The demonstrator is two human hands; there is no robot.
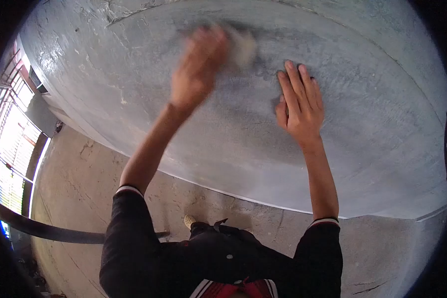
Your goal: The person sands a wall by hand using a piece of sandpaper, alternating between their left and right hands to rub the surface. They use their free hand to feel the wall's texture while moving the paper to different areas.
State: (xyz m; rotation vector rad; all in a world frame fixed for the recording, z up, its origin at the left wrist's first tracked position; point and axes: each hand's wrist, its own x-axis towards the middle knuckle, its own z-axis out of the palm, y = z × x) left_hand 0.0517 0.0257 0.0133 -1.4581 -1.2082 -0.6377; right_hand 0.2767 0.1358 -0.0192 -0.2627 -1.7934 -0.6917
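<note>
Big grey plastered wall fills the far side of the view, rough and streaky, with a darker smudged patch up the middle. Below it the bare concrete floor runs near and left, cracked in places, and a bright barred window glares at the far left edge. A dark bar cuts across the floor on the near left. Black sleeves with striped cuffs come up from the near edge. Right hand is planted flat on the wall, palm down, fingers straight and close together, holding nothing. Left hand is up and to the left of it, smeared with blur, against the dark patch. At its fingertips sits a pale pad, pressed to the wall just right of that hand; the blur hides whether the fingers wrap around it. A pale shoe peeks out on the floor below.
</note>
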